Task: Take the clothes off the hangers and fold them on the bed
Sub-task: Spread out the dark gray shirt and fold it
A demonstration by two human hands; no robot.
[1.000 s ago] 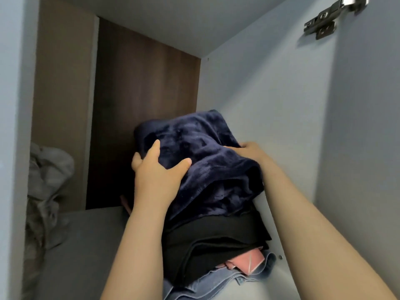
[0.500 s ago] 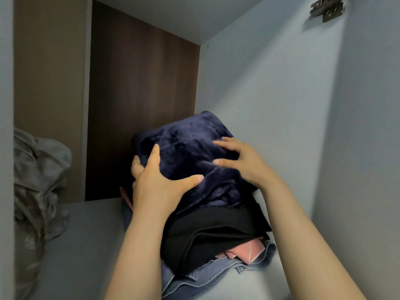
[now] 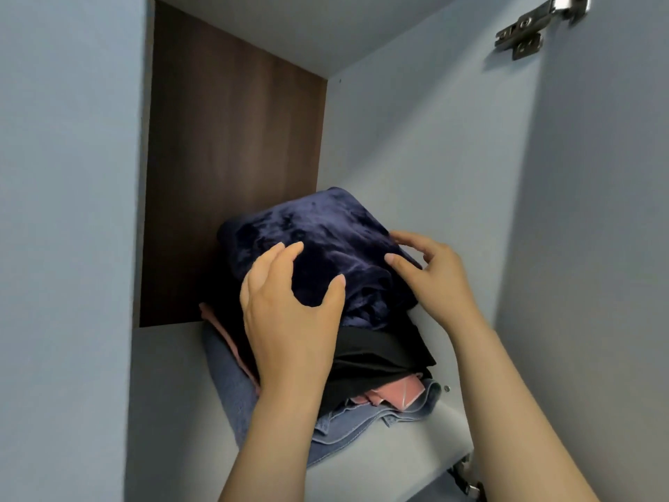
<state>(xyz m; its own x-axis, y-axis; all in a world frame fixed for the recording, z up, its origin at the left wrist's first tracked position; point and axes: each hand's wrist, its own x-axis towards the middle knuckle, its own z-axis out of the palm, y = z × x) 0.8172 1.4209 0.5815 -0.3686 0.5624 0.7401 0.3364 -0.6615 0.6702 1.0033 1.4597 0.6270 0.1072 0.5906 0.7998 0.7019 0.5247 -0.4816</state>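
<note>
A folded dark blue fleece [image 3: 325, 240] tops a pile of clothes in the back right corner of a cupboard shelf [image 3: 173, 393], against the right wall [image 3: 416, 157]. Under it lie a black garment [image 3: 380, 353], a pink garment [image 3: 402, 391] showing at the front and left of the pile, and jeans [image 3: 347, 429] at the bottom, their hem reaching the shelf's front edge.

The left hand [image 3: 289, 320] comes up from below with its palm toward the front left of the pile. Its fingers are spread wide and gently bent over the fleece, the thumb [image 3: 335, 288] stretched to the right; it grips nothing. The right hand [image 3: 438, 280] reaches in along the right wall, also wide and relaxed, its fingertips at the right edge of the fleece, holding nothing. Whether the fingertips touch the cloth cannot be told. Both forearms are bare.

A brown wooden back panel [image 3: 231, 157] closes the cupboard behind the pile. A metal hinge [image 3: 532, 29] sits high on the right side, and another hinge [image 3: 467, 480] shows below the shelf's front right corner.
</note>
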